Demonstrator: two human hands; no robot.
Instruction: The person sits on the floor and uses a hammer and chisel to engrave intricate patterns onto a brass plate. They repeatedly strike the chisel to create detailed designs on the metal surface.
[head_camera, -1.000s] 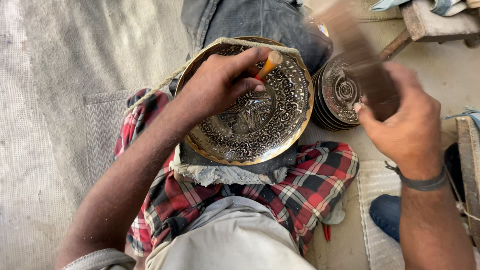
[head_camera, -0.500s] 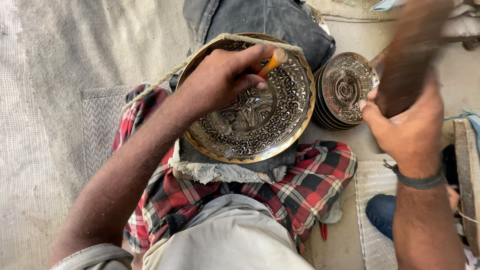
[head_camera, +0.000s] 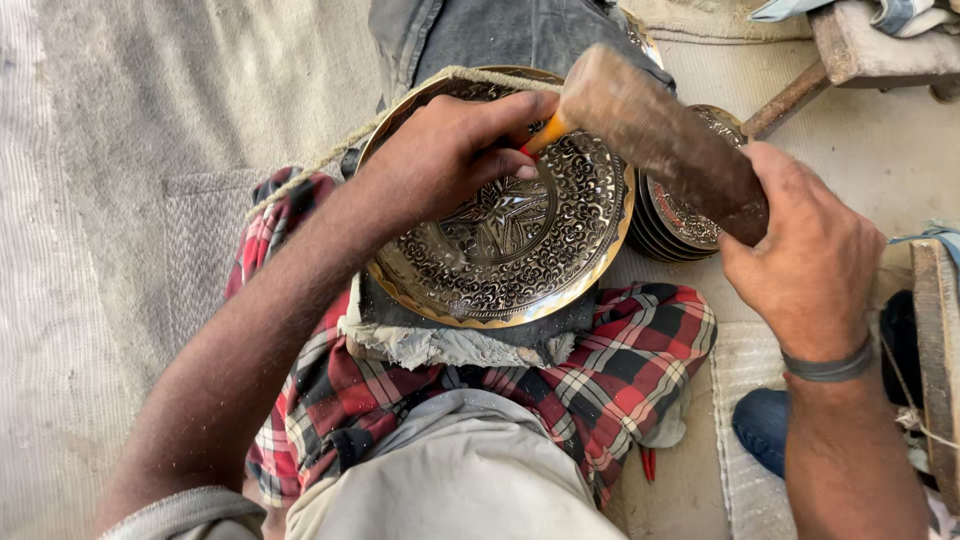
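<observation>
Head view shows my right hand (head_camera: 800, 265) closed around a wooden mallet (head_camera: 660, 135), which has swung down from its raised, blurred position half a second ago and now meets the orange-handled punch (head_camera: 545, 130); I judge a strike is landing. My left hand (head_camera: 445, 150) is curled on that punch, fingers pinching it against the engraved brass plate (head_camera: 520, 250), forearm stretched across my lap, unmoved since earlier. That plate rests on a dark pitch block (head_camera: 450, 335) over a red checked cloth (head_camera: 620, 370). More plates in a stack (head_camera: 680, 220) sit just beside it.
</observation>
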